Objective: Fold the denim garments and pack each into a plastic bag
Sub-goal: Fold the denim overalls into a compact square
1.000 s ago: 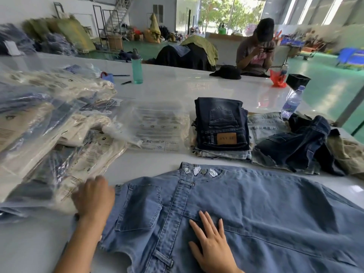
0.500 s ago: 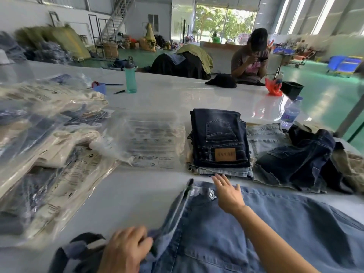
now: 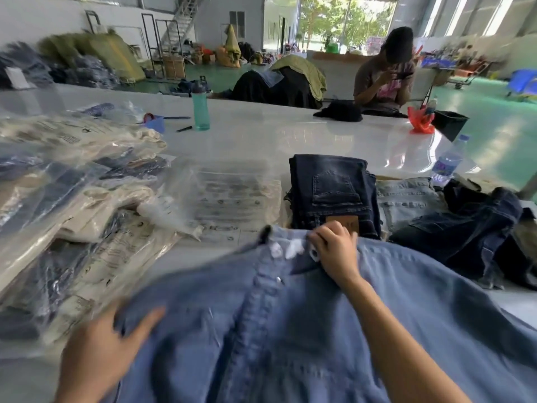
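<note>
A large light-blue denim garment (image 3: pixel 290 330) is spread over the near part of the white table (image 3: pixel 261 141), lifted and blurred by motion. My right hand (image 3: pixel 334 251) grips its waistband at the far edge, next to the white labels. My left hand (image 3: pixel 98 353) holds the garment's left side, thumb on top of the cloth. Behind it lies a folded dark denim pair (image 3: pixel 331 193) with a brown patch. An empty clear plastic bag (image 3: pixel 229 196) with printed text lies flat to its left.
Several bagged garments (image 3: pixel 64 205) are piled on the left. Loose dark jeans (image 3: pixel 465 228) and a pale denim piece (image 3: pixel 406 196) lie on the right, by a water bottle (image 3: pixel 447 161). A teal bottle (image 3: pixel 200 107) stands further back. A person (image 3: pixel 383 71) sits across the table.
My right hand closed on the waistband and my left hand carried the garment's left side up and over to the right. The denim is now raised and bunched off the table.
</note>
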The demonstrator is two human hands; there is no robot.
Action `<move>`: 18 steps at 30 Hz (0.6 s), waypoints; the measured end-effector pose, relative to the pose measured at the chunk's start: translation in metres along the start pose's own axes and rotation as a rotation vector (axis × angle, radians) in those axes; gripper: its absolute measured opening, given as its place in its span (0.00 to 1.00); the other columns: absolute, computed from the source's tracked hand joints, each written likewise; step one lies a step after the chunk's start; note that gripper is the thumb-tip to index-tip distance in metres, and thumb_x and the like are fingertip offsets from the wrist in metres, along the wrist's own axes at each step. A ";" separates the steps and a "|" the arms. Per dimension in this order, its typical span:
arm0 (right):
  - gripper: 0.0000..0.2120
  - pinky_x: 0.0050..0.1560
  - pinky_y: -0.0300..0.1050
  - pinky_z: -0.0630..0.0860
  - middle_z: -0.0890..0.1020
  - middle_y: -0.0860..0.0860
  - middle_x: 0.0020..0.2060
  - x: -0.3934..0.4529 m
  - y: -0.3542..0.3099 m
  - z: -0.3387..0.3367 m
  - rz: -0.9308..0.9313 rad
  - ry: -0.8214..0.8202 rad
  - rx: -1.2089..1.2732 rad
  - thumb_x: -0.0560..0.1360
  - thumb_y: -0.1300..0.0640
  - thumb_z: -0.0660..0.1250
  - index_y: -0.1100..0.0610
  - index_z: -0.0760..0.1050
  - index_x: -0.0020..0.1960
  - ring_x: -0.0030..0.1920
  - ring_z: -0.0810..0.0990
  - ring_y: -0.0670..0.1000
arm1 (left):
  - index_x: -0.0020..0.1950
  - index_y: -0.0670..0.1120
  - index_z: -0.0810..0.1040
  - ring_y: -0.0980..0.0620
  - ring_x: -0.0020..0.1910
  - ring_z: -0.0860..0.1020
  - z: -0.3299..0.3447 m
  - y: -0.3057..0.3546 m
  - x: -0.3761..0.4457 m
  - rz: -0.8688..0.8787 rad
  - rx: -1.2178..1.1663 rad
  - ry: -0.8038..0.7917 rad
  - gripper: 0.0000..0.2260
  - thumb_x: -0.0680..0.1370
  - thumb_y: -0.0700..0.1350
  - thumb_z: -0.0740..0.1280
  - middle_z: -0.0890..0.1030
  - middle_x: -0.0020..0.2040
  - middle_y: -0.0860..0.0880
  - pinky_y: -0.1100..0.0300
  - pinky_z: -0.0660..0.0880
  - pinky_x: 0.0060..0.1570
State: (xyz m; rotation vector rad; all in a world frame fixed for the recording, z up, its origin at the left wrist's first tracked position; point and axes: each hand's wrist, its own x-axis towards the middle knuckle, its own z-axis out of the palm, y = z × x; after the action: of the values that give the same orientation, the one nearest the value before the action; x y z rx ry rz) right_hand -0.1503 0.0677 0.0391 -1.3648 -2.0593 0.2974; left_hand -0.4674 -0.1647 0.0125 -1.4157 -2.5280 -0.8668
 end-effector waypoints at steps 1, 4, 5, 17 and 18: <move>0.13 0.67 0.62 0.59 0.73 0.52 0.60 0.003 -0.013 0.008 0.089 -0.088 -0.034 0.79 0.52 0.63 0.53 0.76 0.61 0.63 0.69 0.56 | 0.43 0.45 0.77 0.37 0.36 0.80 -0.003 0.018 0.012 -0.127 0.029 0.021 0.19 0.67 0.58 0.75 0.80 0.36 0.37 0.49 0.75 0.35; 0.26 0.71 0.68 0.48 0.59 0.51 0.73 -0.029 -0.035 0.032 0.141 -0.268 0.014 0.79 0.50 0.62 0.50 0.60 0.74 0.73 0.58 0.53 | 0.59 0.36 0.74 0.31 0.53 0.74 0.014 0.041 0.009 -0.091 0.254 -0.174 0.25 0.67 0.43 0.77 0.75 0.52 0.31 0.38 0.72 0.50; 0.27 0.71 0.67 0.46 0.57 0.50 0.74 -0.052 -0.038 0.033 0.074 -0.263 -0.010 0.79 0.50 0.62 0.50 0.58 0.75 0.74 0.57 0.52 | 0.61 0.35 0.74 0.31 0.55 0.74 0.024 0.049 -0.002 0.006 0.220 -0.217 0.25 0.68 0.42 0.76 0.75 0.55 0.31 0.37 0.73 0.50; 0.22 0.58 0.46 0.73 0.81 0.50 0.52 -0.335 0.006 -0.057 -0.260 -0.251 -0.259 0.80 0.39 0.49 0.47 0.80 0.54 0.52 0.82 0.50 | 0.67 0.47 0.75 0.44 0.67 0.70 0.055 0.072 -0.104 0.638 0.049 -0.557 0.30 0.75 0.66 0.55 0.70 0.70 0.43 0.50 0.66 0.66; 0.15 0.52 0.43 0.74 0.80 0.47 0.47 -0.343 0.000 -0.064 -0.311 -0.202 -0.240 0.79 0.40 0.53 0.44 0.76 0.53 0.45 0.82 0.48 | 0.53 0.49 0.82 0.50 0.55 0.77 0.042 0.076 -0.111 0.697 -0.096 -0.557 0.23 0.73 0.65 0.61 0.79 0.55 0.49 0.57 0.73 0.56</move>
State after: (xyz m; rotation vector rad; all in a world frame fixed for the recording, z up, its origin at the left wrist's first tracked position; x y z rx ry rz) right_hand -0.0237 -0.2466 -0.0440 -1.1601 -2.5028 0.0558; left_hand -0.3365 -0.1951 -0.0312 -2.6215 -2.0009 -0.5058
